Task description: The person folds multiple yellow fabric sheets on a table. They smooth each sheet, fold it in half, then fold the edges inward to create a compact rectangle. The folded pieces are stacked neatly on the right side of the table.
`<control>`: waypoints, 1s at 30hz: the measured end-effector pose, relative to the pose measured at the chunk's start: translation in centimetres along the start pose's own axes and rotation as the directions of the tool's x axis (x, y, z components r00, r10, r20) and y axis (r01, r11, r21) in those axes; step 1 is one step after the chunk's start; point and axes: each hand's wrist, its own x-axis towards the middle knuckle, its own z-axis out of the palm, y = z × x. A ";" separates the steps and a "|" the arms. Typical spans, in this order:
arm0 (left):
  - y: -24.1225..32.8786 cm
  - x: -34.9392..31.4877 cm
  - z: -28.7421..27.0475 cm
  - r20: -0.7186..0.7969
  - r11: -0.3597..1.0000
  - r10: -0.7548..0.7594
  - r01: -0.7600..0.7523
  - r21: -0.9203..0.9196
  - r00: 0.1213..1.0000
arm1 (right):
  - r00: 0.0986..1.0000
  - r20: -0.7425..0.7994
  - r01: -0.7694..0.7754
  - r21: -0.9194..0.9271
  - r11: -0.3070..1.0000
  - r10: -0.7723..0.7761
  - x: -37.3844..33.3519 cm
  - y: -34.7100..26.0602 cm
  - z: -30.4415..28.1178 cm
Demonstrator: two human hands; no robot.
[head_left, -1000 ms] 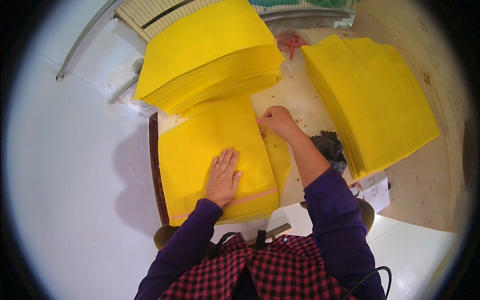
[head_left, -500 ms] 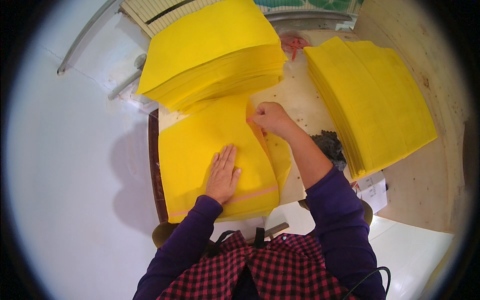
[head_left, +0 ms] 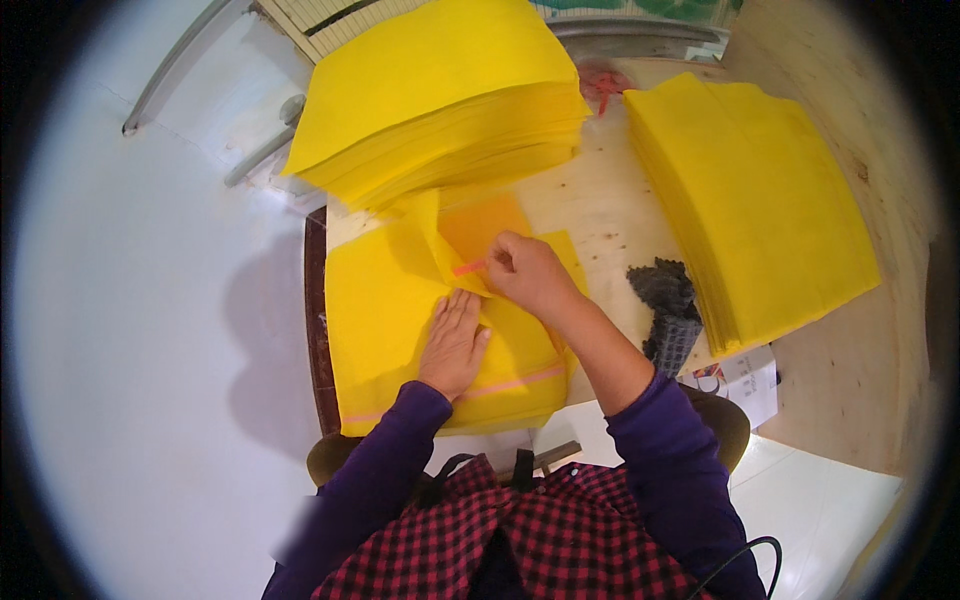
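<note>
A yellow fabric-like sheet [head_left: 378,330] lies on the pale wooden table in front of me, with a pink line across its near end. My left hand [head_left: 453,345] is open, resting flat on the sheet with its fingers pointing away from me. Right of it, my right hand [head_left: 530,275] is closed in a pinch on a thin red strip [head_left: 468,268], which sticks out from the fingertips over the sheet. Beside the strip the sheet's far part is lifted in a raised fold, and an orange-looking layer [head_left: 488,222] shows behind it.
A tall yellow stack [head_left: 440,85] stands at the far left, and another yellow stack [head_left: 755,210] at the right against a wooden side panel [head_left: 840,370]. Between that stack and my right forearm lies a crumpled dark grey cloth [head_left: 668,310]. Red scraps [head_left: 605,88] lie at the back.
My right hand has moved a little left and nearer to me with the red strip, folding back the sheet's far right part. More of the strip shows. My left hand stays flat on the sheet.
</note>
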 end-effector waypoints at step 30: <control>-0.1 0.0 0.1 0.009 0.998 0.005 -0.005 -0.057 1.000 | 0.991 -0.048 -0.110 0.244 0.963 0.126 -3.7 1.3 2.2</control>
